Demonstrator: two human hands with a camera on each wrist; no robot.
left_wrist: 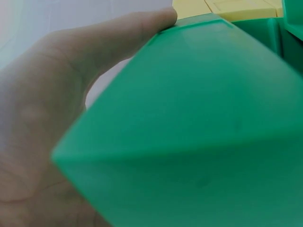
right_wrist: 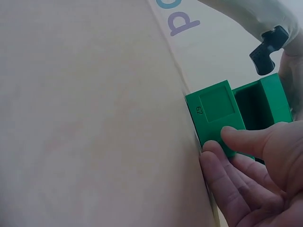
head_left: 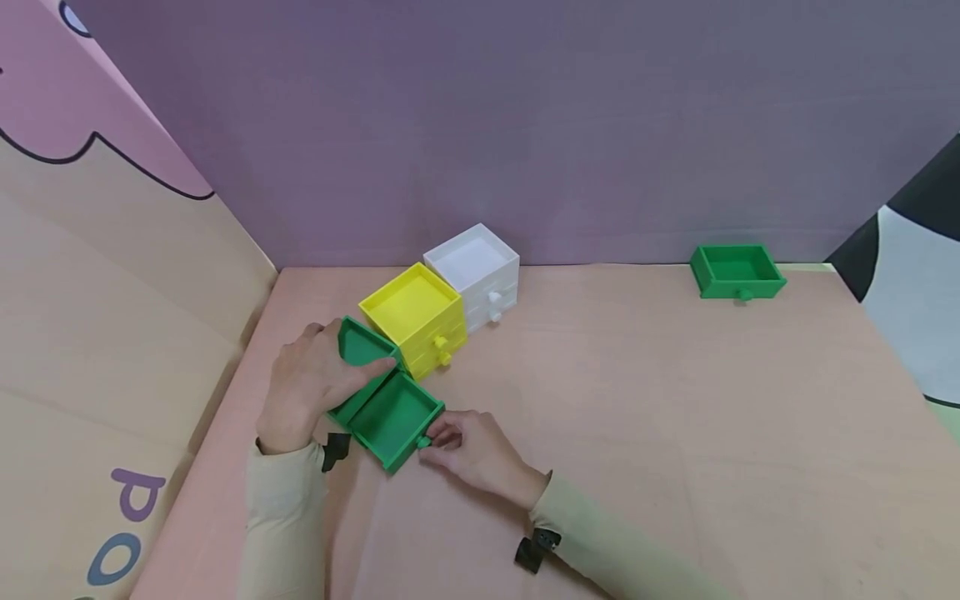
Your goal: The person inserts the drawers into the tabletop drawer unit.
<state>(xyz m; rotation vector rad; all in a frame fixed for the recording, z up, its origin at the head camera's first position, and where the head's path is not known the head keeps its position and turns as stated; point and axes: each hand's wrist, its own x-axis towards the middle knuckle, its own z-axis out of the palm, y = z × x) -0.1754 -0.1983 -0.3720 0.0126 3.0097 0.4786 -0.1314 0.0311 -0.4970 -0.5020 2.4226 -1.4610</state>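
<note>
In the head view my left hand (head_left: pixel 311 387) grips a small green cabinet (head_left: pixel 362 340), its thumb laid across the top. The left wrist view shows the cabinet's green wall (left_wrist: pixel 180 104) up close, and the fingers behind it are hidden. A green drawer (head_left: pixel 397 417) juts out at the cabinet's front. My right hand (head_left: pixel 480 454) pinches the drawer's small knob (head_left: pixel 423 442) between thumb and fingers. In the right wrist view the drawer's front (right_wrist: pixel 215 111) bears a small printed number, and the thumb and fingertips cover the knob.
A yellow drawer unit (head_left: pixel 412 308) stands right behind the green cabinet. Beside it, farther back, is a white drawer unit (head_left: pixel 476 262). A separate green drawer (head_left: pixel 738 271) lies at the far right, near the purple back wall (head_left: pixel 525 125). A printed wall (head_left: pixel 97 333) borders the table's left side.
</note>
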